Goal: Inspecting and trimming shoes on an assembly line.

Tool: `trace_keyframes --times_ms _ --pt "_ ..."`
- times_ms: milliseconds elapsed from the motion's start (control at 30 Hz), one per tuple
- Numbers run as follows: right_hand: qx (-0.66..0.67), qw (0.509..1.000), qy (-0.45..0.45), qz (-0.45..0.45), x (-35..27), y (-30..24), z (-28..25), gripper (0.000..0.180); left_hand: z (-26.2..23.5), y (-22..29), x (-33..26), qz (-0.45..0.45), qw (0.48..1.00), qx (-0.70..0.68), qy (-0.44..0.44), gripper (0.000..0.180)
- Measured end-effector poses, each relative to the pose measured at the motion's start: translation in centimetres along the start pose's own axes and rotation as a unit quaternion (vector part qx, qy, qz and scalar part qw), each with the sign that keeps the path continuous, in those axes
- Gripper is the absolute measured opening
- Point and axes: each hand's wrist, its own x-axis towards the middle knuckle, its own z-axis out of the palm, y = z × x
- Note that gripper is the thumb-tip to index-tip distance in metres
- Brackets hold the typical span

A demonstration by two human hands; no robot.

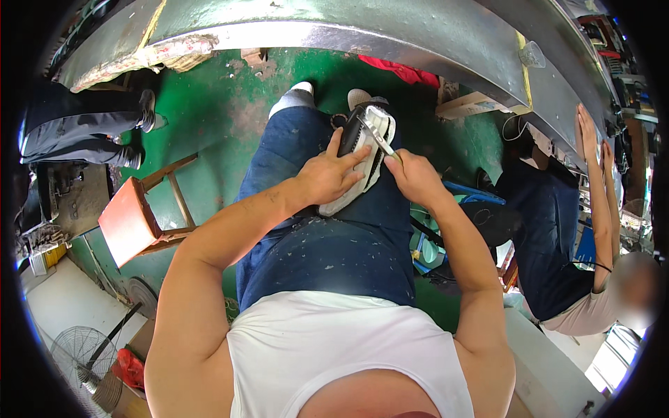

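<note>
Holding a white shoe-like piece (pixel 363 188) and metal tool (pixel 380 139), hands (pixel 325 175) (pixel 418 177) sit close.

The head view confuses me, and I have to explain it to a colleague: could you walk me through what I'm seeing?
There's no machine here, just a person's two bare hands. A wide camera worn on the head looks down, so you see their own white top, arms and dark blue trousers; the lens bends straight edges. Across the lap lies what looks like a black and white shoe. The left hand grips it; the right hand holds a metal tool against it, though its exact kind is unclear. Ahead is a long metal bench; a stool stands at left on the green floor. Another person is at right.
</note>
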Motion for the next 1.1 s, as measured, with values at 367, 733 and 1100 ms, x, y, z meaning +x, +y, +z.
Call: trace_keyframes --times_ms 367,733,1100 --pt "0.003 0.990 -0.129 0.063 -3.1 -2.1 0.5 0.045 4.5 -2.8 -3.1 -0.096 0.952 -0.273 0.098 0.080" --pt "0.379 0.920 -0.010 0.102 -7.9 1.9 5.3 0.037 -2.0 -0.8 -3.8 -0.037 0.986 -0.156 0.044 0.098" --pt "0.469 0.873 0.096 0.091 -9.8 2.7 6.9 0.039 -13.7 7.6 0.9 0.158 0.950 -0.203 0.179 0.067"
